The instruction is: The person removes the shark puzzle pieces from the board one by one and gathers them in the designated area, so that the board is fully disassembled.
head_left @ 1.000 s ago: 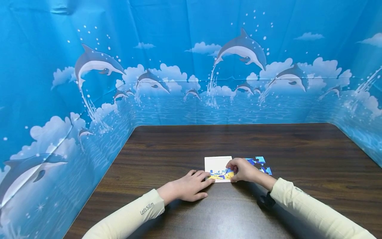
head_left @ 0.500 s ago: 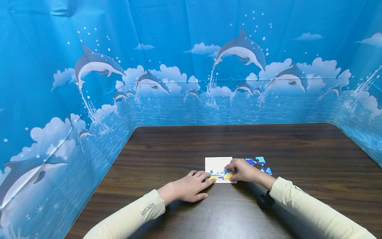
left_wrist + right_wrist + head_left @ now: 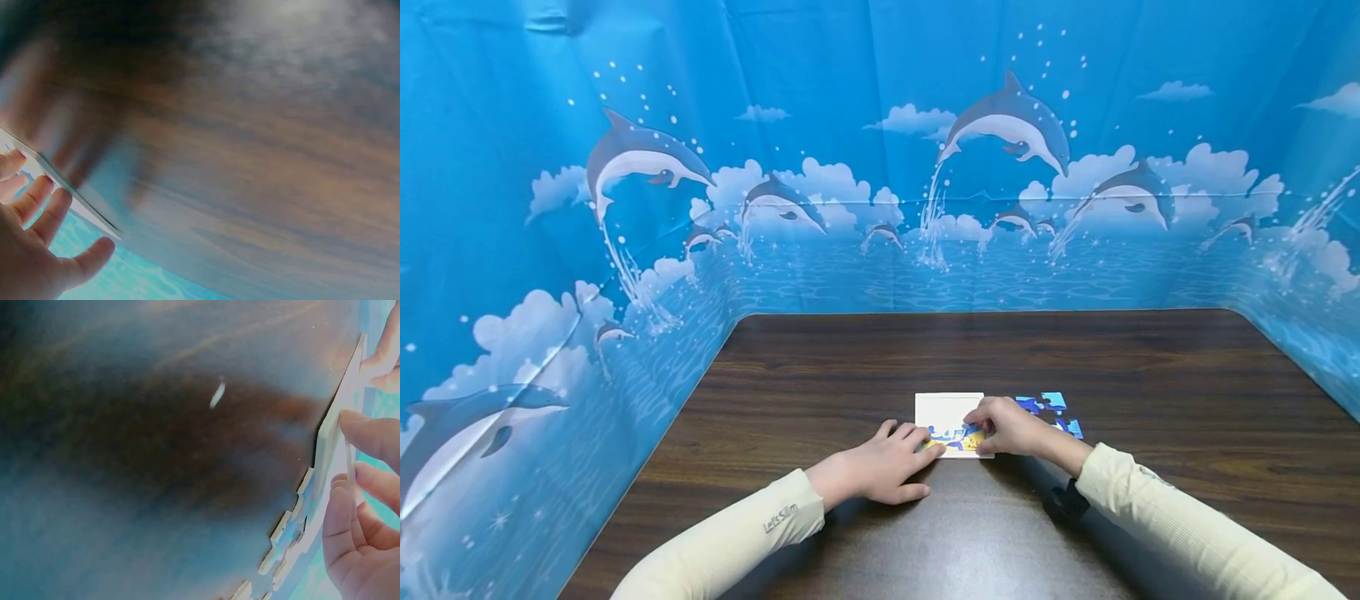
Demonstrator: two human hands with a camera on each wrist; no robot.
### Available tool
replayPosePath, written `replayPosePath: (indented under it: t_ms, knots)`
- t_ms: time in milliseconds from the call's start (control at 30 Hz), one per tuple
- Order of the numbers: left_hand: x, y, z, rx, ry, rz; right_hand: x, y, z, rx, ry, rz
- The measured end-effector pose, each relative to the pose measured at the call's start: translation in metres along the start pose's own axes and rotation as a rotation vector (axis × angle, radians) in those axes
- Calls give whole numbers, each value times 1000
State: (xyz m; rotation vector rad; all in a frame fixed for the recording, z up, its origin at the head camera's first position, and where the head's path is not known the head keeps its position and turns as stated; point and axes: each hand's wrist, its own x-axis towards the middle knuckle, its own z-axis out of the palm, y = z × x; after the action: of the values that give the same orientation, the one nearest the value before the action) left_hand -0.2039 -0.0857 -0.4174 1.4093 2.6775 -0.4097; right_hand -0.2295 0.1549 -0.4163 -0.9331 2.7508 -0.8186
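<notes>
Right hand (image 3: 1013,426) pinches a puzzle piece (image 3: 350,461) at the near right of the puzzle board (image 3: 942,408), but if the loosely spread left hand (image 3: 886,465) lets that slip, it'll probably jam crooked.

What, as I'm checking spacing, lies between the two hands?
In the head view, the near part of the white puzzle board, with blue and yellow artwork, lies between the left hand and the right hand.

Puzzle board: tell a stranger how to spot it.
On the dark table, look between the left hand and right hand. The puzzle board is the pale rectangle, yellow and blue along its near side. Its white border sets it apart from the loose blue pieces to its right.
</notes>
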Motion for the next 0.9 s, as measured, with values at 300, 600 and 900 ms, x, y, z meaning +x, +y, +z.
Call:
replayPosePath:
  t_ms: [300,600,900]
  knots:
    - [3,4,-2,-5,-11,-37,-1,-2,-1,-10,11,10]
    - [6,6,-5,49,4,-54,0,-5,-2,-25,-11,14]
    - [10,8,-1,47,32,-38,0,-7,-4,-25,-33,51]
